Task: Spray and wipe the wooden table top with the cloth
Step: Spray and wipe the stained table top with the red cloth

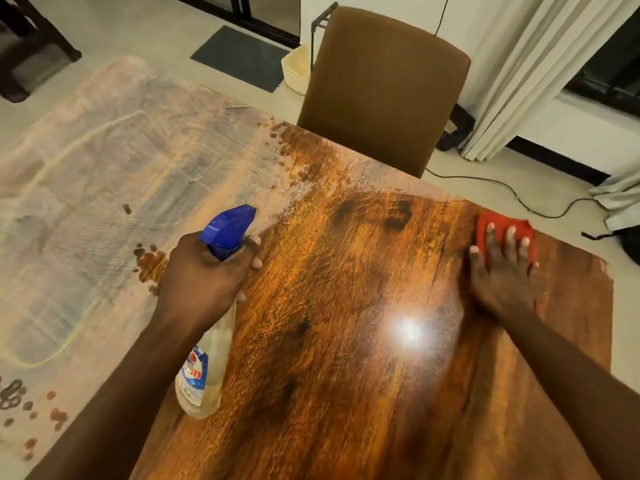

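The left hand (211,271) is wrapped tight around the neck of a spray bottle (204,341), with the fingers curled around the front under the blue spray head (228,230). The bottle is tipped. Its long way runs from the clear bottom, near and low, up to the blue top, which is farther away, and the nozzle points far and a little to the right, over the table. The bottom of the bottle is just above the wood or touching it; which one is hard to tell. The right hand (502,271) is flat and open, fingers spread and pointing away, pressing down on a red cloth (498,226). The cloth lies on the right side of the wooden table top (346,306), close to its far right edge. The wood near both hands is shiny brown with a bright spot of light. The left part of the table looks pale and streaky, with wet drops at its border. A brown chair (381,84) stands at the far side of the table, and a white curtain (540,64) hangs to the right.
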Demonstrator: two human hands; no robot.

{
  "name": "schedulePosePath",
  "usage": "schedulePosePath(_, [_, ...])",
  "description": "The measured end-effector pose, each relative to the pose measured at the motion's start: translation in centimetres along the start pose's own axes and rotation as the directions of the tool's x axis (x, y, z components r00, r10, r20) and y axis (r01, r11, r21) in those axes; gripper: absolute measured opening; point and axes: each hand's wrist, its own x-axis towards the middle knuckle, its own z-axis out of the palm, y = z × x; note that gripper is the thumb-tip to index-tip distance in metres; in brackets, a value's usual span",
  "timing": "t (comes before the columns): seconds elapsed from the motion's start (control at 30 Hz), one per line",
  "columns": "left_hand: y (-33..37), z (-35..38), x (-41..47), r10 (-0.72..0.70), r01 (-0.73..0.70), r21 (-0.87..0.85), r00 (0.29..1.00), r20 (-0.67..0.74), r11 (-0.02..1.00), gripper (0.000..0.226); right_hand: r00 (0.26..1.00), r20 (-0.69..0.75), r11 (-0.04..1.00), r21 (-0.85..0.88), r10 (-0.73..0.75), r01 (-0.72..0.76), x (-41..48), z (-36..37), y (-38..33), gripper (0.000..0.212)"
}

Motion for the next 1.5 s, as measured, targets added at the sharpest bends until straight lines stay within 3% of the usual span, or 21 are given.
schedulePosePath(0.07, [-0.3, -0.4, 0.5, 0.001, -0.001, 0.005, 1.0, -0.013, 1.0, 0.013, 1.0, -0.006, 0.999, 0.016, 0.029, -0.029, 3.6, -0.4, -3.2, 0.082])
schedulePosePath(0.17, [-0.3, -1.3, 1.1, 0.001, 0.0, 0.018, 1.0, -0.018, 1.0, 0.006, 1.0, 0.005, 1.0, -0.007, 0.01, -0.01, 7.7, 0.1, -10.3, 0.074])
schedulePosePath(0.3, [-0.5, -2.5, 1.7, -0.028, 0.029, 0.01, 0.999, -0.043, 1.0, 0.022, 0.979, 0.068, 0.98, -0.042, -0.192, 0.195, 9.3, 2.6, -22.9, 0.074])
schedulePosePath(0.4, [-0.8, -2.9, 1.9, -0.014, 0.014, 0.001, 0.999, -0.052, 1.0, 0.002, 0.914, 0.098, 0.912, -0.083, -0.393, 0.401, 7.4, 5.2, -31.1, 0.075])
schedulePosePath(0.53, [-0.9, -3.5, 1.6, -0.009, 0.01, 0.013, 0.997, -0.076, 1.0, 0.019, 0.747, 0.21, 0.732, -0.157, -0.631, 0.663, 1.8, 8.6, -37.4, 0.074])
schedulePosePath(0.63, [-1.1, -3.6, 1.1, -0.021, 0.025, 0.035, 0.995, -0.093, 0.999, 0.02, 0.549, 0.304, 0.543, -0.111, -0.779, 0.832, -5.5, 11.1, -38.2, 0.075])
schedulePosePath(0.73, [-0.8, -3.5, 0.1, -0.029, 0.033, 0.038, 0.993, -0.116, 0.999, 0.026, 0.391, 0.305, 0.414, 0.013, -0.869, 0.91, -13.5, 13.0, -36.7, 0.065])
schedulePosePath(0.8, [-0.5, -3.6, -0.9, -0.063, 0.065, 0.021, 0.993, -0.101, 0.998, 0.019, 0.3, 0.319, 0.313, -0.01, -0.899, 0.95, -17.8, 13.9, -34.3, 0.065])
schedulePosePath(0.9, [-0.2, -4.0, -3.0, -0.053, 0.055, 0.023, 0.995, -0.087, 0.998, 0.015, 0.23, 0.294, 0.241, 0.0, -0.927, 0.971, -21.9, 14.7, -28.3, 0.059])
schedulePosePath(0.93, [-0.1, -4.2, -3.9, -0.046, 0.047, 0.011, 0.995, -0.084, 0.999, 0.015, 0.237, 0.284, 0.253, 0.02, -0.929, 0.967, -22.8, 14.7, -25.9, 0.059])
schedulePosePath(1.03, [0.5, -4.7, -6.1, -0.1, 0.098, -0.026, 0.99, -0.101, 0.995, 0.05, 0.327, 0.248, 0.332, -0.024, -0.912, 0.943, -24.0, 13.9, -18.3, 0.063])
schedulePosePath(1.07, [0.3, -4.8, -6.6, -0.121, 0.118, -0.035, 0.988, -0.099, 0.992, 0.053, 0.388, 0.227, 0.385, -0.058, -0.893, 0.921, -23.7, 13.2, -15.7, 0.064])
schedulePosePath(1.17, [-1.1, -5.5, -7.8, -0.169, 0.164, -0.056, 0.98, -0.109, 0.985, 0.029, 0.62, 0.195, 0.599, -0.159, -0.76, 0.785, -20.4, 9.7, -9.0, 0.066])
schedulePosePath(1.3, [-3.2, -7.0, -8.0, -0.21, 0.205, -0.061, 0.972, -0.101, 0.977, 0.056, 0.882, 0.149, 0.874, -0.137, -0.446, 0.465, -11.7, 5.3, -3.7, 0.069])
schedulePosePath(1.4, [-4.1, -7.6, -7.8, -0.22, 0.209, -0.111, 0.97, -0.103, 0.972, 0.047, 0.972, 0.082, 0.972, -0.066, -0.219, 0.225, -3.8, 2.7, -4.1, 0.075])
schedulePosePath(1.5, [-5.2, -8.0, -7.3, -0.238, 0.223, -0.137, 0.966, -0.104, 0.965, 0.04, 0.995, 0.056, 0.997, 0.001, -0.083, 0.083, 2.9, 1.4, -8.5, 0.082])
